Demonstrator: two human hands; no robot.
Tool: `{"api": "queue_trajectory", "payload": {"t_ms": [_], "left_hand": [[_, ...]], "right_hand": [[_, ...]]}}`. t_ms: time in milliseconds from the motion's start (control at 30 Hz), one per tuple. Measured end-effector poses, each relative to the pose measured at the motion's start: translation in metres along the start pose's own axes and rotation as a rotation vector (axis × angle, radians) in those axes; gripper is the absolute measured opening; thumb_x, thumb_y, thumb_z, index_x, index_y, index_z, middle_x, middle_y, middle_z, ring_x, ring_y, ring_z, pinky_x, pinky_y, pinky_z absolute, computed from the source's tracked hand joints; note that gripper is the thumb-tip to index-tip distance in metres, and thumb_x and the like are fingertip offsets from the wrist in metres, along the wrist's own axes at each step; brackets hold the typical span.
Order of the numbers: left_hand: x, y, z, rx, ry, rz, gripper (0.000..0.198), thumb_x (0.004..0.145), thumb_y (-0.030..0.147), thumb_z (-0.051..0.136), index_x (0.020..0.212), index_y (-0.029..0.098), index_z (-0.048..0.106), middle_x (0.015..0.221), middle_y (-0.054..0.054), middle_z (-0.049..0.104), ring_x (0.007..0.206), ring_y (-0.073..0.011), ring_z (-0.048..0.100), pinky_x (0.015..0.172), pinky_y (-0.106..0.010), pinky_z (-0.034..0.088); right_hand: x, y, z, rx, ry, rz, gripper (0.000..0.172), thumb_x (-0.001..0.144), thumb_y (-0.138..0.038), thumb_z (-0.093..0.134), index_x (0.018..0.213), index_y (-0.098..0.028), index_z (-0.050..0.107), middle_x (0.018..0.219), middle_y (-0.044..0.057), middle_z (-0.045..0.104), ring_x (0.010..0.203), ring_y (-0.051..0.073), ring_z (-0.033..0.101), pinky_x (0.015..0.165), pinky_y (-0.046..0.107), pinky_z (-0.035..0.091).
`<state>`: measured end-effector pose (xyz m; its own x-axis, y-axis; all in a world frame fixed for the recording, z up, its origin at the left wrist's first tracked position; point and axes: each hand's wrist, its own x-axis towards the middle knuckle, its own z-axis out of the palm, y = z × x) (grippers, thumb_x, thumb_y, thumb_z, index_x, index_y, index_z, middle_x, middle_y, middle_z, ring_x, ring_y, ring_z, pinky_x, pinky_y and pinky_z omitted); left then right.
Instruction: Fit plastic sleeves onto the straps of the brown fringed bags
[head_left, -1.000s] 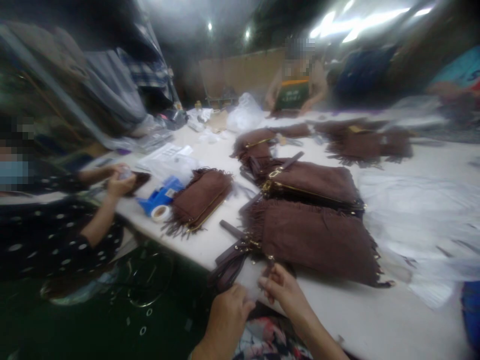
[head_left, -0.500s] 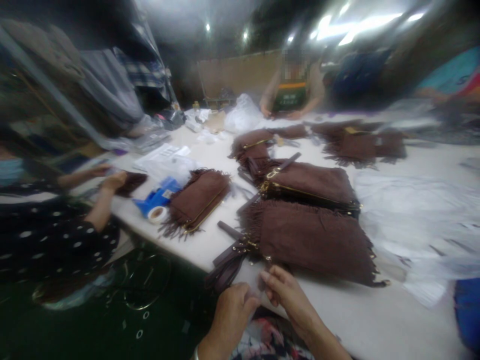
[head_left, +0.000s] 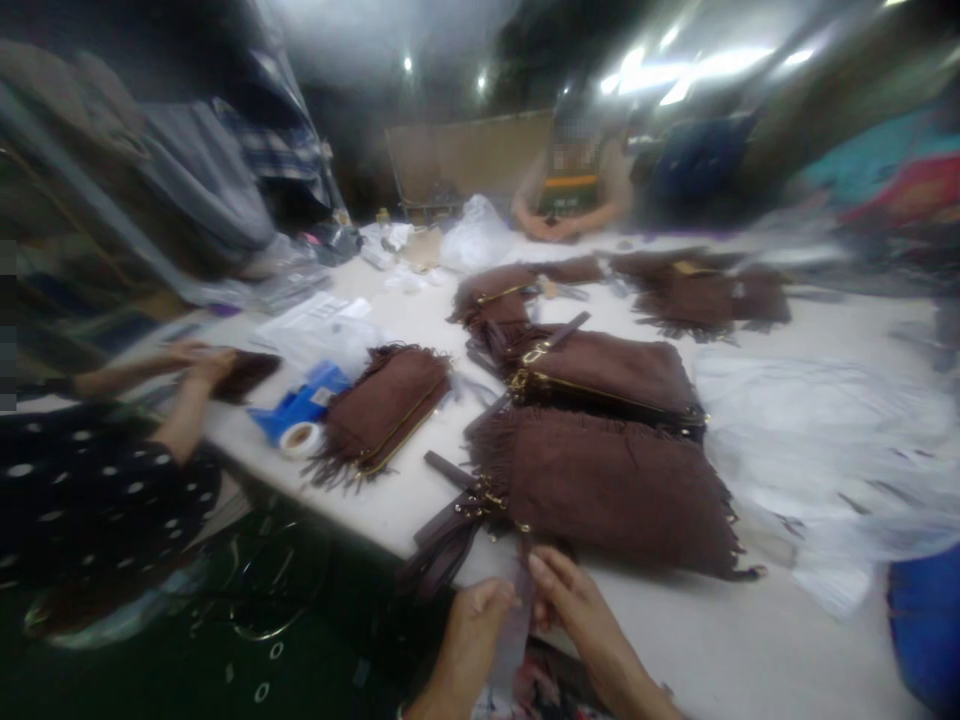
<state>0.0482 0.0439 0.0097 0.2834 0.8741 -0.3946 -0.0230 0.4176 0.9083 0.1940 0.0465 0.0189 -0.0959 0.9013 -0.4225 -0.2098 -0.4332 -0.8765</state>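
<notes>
A thin pale strip (head_left: 517, 635) is pinched by the left hand (head_left: 469, 645) and right hand (head_left: 581, 620) near the brown fringed suede bag (head_left: 615, 490); a steady hold seems needed.

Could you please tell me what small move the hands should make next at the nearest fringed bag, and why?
Probably carry the pale strip up to the gold hardware of the nearest brown fringed bag. The left hand and right hand seem to pinch it at the table edge, just short of that corner; blur hides what the strip is.
</notes>
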Motion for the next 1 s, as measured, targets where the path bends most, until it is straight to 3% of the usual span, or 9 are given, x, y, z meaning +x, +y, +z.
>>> {"api": "queue_trajectory", "payload": {"t_ms": [100, 233, 433, 633, 800, 1000], "left_hand": [[0.005, 0.003, 0.003, 0.023, 0.076, -0.023, 0.055, 0.077, 0.067, 0.053, 0.068, 0.013, 0.062, 0.06, -0.001, 0.058, 0.057, -0.0138, 0.049, 0.055, -0.023, 0.034], [0.009, 0.0, 0.006, -0.01, 0.112, -0.058, 0.055, 0.077, 0.067, 0.053, 0.072, 0.013, 0.061, 0.06, 0.0, 0.056, 0.056, -0.013, 0.047, 0.054, -0.023, 0.032], [0.012, -0.004, 0.015, 0.006, 0.105, 0.014, 0.052, 0.083, 0.062, 0.048, 0.077, 0.014, 0.063, 0.067, -0.001, 0.058, 0.065, -0.0151, 0.051, 0.06, -0.024, 0.037], [0.014, 0.002, 0.019, 0.018, 0.145, 0.053, 0.052, 0.083, 0.062, 0.048, 0.078, 0.014, 0.064, 0.071, -0.002, 0.059, 0.069, -0.0159, 0.05, 0.063, -0.024, 0.038], [0.015, 0.005, 0.016, -0.098, 0.118, 0.034, 0.052, 0.081, 0.061, 0.054, 0.096, 0.013, 0.066, 0.088, -0.006, 0.065, 0.082, -0.0191, 0.055, 0.072, -0.026, 0.042], [0.02, 0.004, 0.014, -0.232, 0.088, 0.019, 0.055, 0.079, 0.059, 0.057, 0.107, 0.013, 0.066, 0.08, -0.006, 0.066, 0.076, -0.0193, 0.057, 0.069, -0.028, 0.044]], "right_hand": [[-0.005, 0.014, -0.005, 0.043, 0.044, 0.012, 0.06, 0.073, -0.064, 0.063, 0.112, -0.019, 0.056, 0.059, -0.003, 0.058, 0.053, 0.014, 0.053, 0.05, 0.024, 0.041], [-0.008, 0.025, -0.008, 0.043, 0.114, -0.013, 0.052, 0.07, -0.061, 0.067, 0.099, -0.019, 0.059, 0.068, -0.001, 0.059, 0.056, 0.015, 0.055, 0.048, 0.024, 0.04], [-0.003, 0.024, -0.008, -0.176, 0.236, -0.076, 0.039, 0.075, -0.058, 0.063, 0.084, -0.021, 0.063, 0.06, -0.002, 0.055, 0.056, 0.015, 0.051, 0.051, 0.024, 0.04], [-0.003, 0.013, -0.011, -0.202, 0.263, -0.079, 0.038, 0.073, -0.059, 0.063, 0.077, -0.022, 0.065, 0.058, -0.002, 0.055, 0.053, 0.015, 0.047, 0.049, 0.024, 0.038], [-0.006, 0.002, -0.011, -0.25, 0.281, -0.085, 0.036, 0.074, -0.058, 0.063, 0.077, -0.022, 0.066, 0.06, -0.002, 0.055, 0.057, 0.016, 0.049, 0.052, 0.024, 0.039], [0.003, 0.006, -0.012, -0.24, 0.31, -0.093, 0.038, 0.075, -0.059, 0.062, 0.072, -0.022, 0.062, 0.057, -0.002, 0.052, 0.054, 0.015, 0.047, 0.05, 0.025, 0.038]]}}
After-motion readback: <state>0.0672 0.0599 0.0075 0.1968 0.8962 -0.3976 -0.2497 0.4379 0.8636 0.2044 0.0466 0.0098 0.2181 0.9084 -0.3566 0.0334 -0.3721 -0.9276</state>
